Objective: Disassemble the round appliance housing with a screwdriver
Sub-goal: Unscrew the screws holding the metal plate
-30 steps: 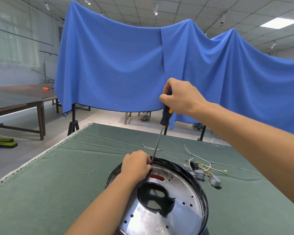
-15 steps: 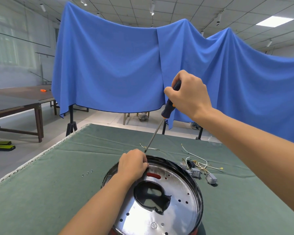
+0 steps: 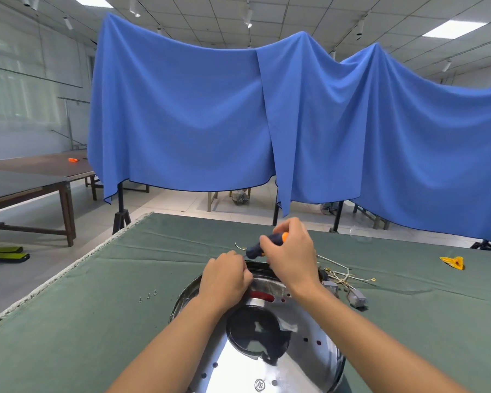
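Your right hand [image 3: 291, 255] grips the screwdriver [image 3: 262, 246], now dropped low and nearly flat by the housing [image 3: 270, 341] rim on the table; your left hand [image 3: 224, 280] curls there, apparently lifting a freed screw.

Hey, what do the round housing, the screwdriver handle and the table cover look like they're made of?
Round housing: looks like polished metal, mirror-bright with punched holes.
Screwdriver handle, gripped by the right hand: probably plastic or rubber, matte dark with orange.
Table cover: green woven cloth, creased, frayed edge.
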Motion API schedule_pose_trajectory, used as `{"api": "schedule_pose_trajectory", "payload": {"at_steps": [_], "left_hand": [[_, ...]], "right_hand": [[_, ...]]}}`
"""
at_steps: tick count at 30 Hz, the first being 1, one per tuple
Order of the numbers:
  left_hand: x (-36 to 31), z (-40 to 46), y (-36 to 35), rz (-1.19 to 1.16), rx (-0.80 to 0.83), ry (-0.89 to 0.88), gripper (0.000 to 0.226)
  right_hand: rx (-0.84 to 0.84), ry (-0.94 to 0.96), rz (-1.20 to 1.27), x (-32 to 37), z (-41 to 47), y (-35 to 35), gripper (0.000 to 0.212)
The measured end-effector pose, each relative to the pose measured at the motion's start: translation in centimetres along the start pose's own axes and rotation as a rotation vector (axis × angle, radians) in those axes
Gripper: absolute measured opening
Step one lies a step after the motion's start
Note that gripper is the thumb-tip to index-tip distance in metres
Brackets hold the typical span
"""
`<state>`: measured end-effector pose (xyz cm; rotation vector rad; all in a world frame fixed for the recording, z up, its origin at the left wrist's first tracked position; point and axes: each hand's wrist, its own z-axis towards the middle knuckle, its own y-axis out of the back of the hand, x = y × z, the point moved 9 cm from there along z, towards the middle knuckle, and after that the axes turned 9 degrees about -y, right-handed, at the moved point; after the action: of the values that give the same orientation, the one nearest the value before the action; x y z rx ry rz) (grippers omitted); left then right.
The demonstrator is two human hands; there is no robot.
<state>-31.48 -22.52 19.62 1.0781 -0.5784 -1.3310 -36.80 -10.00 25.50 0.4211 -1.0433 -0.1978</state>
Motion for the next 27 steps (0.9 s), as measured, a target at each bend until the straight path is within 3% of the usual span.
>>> {"api": "schedule_pose_trajectory", "payload": {"at_steps": [4, 11, 14, 17, 21, 23, 25, 27], "left_hand": [[0.1, 0.1, -0.8, 0.057, 0.07, -0.008, 0.023], [-0.8, 0.1, 1.3, 0.042, -0.085, -0.082, 0.02], [-1.6, -0.2, 1.5, 0.056, -0.059, -0.11, 0.02], [-1.8, -0.4, 1.9, 0.061, -0.009, -0.115, 0.02], [0.7, -1.3, 3.4, 0.058, 0.057, 0.02, 0.025], [2.9, -2.5, 4.1, 0.096, 0.104, 0.14, 0.025], [5.0, -3.7, 4.0, 0.123, 0.198, 0.248, 0.008], [6.4, -4.7, 2.9, 0.014, 0.289, 0.334, 0.013]], "right_hand": [[0.065, -0.077, 0.004, -2.4, -0.7, -1.4, 0.024], [0.12, -0.17, 0.026, -5.0, -0.2, -1.4, 0.019], [0.199, -0.127, -0.121, -5.0, -0.2, -2.1, 0.023], [0.34, -0.099, -0.444, -5.7, -1.0, -3.1, 0.028], [0.399, -0.021, -0.686, -5.8, -2.2, -3.3, 0.011], [0.377, -0.026, -0.682, -5.7, -2.2, -2.8, 0.013], [0.403, -0.05, -0.621, -5.8, -2.3, -2.5, 0.022], [0.493, -0.072, -0.499, -5.9, -3.0, -2.7, 0.031]]}}
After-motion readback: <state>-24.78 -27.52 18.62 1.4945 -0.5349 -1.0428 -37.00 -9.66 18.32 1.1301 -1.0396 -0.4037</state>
